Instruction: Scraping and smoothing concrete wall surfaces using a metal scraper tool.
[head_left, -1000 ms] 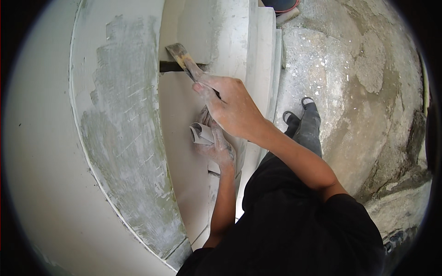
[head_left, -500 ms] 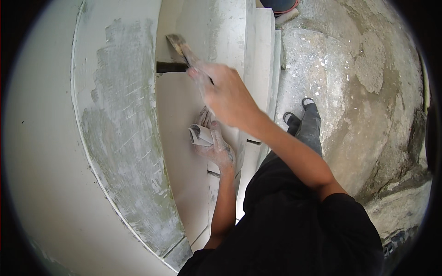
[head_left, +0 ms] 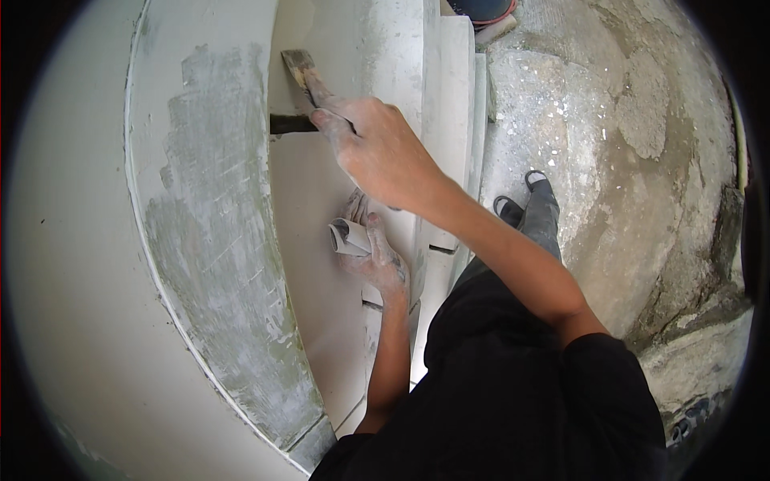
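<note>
My right hand (head_left: 381,148) is closed round a worn putty knife (head_left: 297,68), its wide end pointing up and left against the pale wall panel (head_left: 321,172). A dark slot (head_left: 293,123) in that panel lies just below the blade. Nearer to me, my dusty left hand (head_left: 377,256) grips a rolled sheet (head_left: 350,237), pale outside and grey inside, like sandpaper. Its fingers are partly hidden behind the roll. To the left of both hands runs a ledge (head_left: 220,192) with rough grey-green patches and scratch marks.
Stepped white ledges (head_left: 453,104) stand right of the panel. A dark bucket (head_left: 485,10) with a red rim is at the top. My legs and sandalled feet (head_left: 525,196) are on the stained concrete floor (head_left: 609,160), which is strewn with white flecks. Another smooth pale surface (head_left: 76,224) lies far left.
My right hand and the putty knife have shifted slightly up and left along the panel. My left hand stays in place with the rolled sheet.
</note>
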Available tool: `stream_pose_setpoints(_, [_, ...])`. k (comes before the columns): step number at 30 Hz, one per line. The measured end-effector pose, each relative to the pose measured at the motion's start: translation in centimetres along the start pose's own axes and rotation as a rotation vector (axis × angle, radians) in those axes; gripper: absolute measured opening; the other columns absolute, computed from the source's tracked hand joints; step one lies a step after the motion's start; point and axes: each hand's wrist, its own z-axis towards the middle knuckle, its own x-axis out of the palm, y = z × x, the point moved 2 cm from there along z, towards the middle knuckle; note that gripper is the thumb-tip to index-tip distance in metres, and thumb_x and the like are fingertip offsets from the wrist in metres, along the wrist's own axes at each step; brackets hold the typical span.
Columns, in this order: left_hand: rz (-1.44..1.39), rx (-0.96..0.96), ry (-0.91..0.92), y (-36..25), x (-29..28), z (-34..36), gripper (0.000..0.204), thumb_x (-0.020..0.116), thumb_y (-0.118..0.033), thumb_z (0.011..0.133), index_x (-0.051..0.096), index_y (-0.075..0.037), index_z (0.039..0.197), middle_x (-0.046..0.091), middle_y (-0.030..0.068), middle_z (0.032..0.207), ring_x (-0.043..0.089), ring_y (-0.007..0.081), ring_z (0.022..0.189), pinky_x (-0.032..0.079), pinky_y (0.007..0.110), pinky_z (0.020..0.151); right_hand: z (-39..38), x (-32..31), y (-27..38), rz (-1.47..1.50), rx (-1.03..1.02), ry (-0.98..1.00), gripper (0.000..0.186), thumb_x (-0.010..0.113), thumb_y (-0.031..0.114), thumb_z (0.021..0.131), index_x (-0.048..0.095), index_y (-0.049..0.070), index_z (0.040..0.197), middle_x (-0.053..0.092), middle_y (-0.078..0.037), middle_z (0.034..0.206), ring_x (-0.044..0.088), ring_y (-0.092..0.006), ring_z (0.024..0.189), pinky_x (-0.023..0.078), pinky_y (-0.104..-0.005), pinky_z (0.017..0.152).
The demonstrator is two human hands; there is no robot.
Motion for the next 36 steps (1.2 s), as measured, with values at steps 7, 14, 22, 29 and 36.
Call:
stream_pose_setpoints(7, [-0.033,-0.134,-0.013,0.8,-0.9,-0.1,0.057,0.075,-0.007,0.089,0.047,0.012,0.135,0.053,0.0187,0.134,0.053,0.0255,0.119,0.040,0.040,0.106,1.3,-0.4,0.2,0.056,0.149,0.057,0.027,0.051,0.011,0.097,0.069,-0.009,0.100,0.058,-0.027,0.067,0.061,-0.0363,0.057,0.048,-0.0456,0.059])
stream_pose_setpoints(14, [-0.007,-0.081,0.069,0.5,-0.6,-0.5,0.055,0.075,-0.009,0.089,0.050,0.013,0.133,0.056,0.0179,0.130,0.055,0.0259,0.116,0.041,0.040,0.105,3.0,0.0,-1.9,-0.260,-0.200,-0.044,0.040,0.049,0.028,0.102,0.061,-0.008,0.090,0.054,-0.018,0.065,0.057,-0.0311,0.058,0.045,-0.0413,0.058])
stream_pose_setpoints(22, [-0.008,0.069,0.046,-0.6,0.1,0.4,0.040,0.074,-0.009,0.091,0.057,0.013,0.119,0.062,0.0134,0.115,0.057,0.0212,0.102,0.045,0.036,0.095,1.5,-0.6,-0.1,0.096,0.217,0.106,0.039,0.047,0.029,0.104,0.060,-0.004,0.090,0.049,-0.012,0.058,0.054,-0.0223,0.050,0.045,-0.0378,0.052])
stream_pose_setpoints(29, [0.029,0.061,0.002,-0.1,-1.3,-0.3,0.034,0.072,-0.008,0.092,0.059,0.012,0.117,0.064,0.0134,0.115,0.058,0.0213,0.100,0.046,0.037,0.093,0.6,1.0,0.0,0.075,0.156,0.085,0.040,0.045,0.029,0.105,0.060,-0.004,0.090,0.048,-0.007,0.056,0.051,-0.0172,0.049,0.044,-0.0357,0.050])
stream_pose_setpoints(36, [0.281,0.226,0.196,-3.1,0.8,-0.6,0.033,0.065,0.003,0.088,0.063,0.007,0.121,0.067,0.0158,0.115,0.063,0.0267,0.104,0.048,0.036,0.096,8.9,-1.2,-2.9,-0.009,-0.132,-0.064,0.039,0.048,0.037,0.104,0.060,0.002,0.093,0.049,-0.001,0.059,0.048,-0.0125,0.048,0.041,-0.0310,0.047])
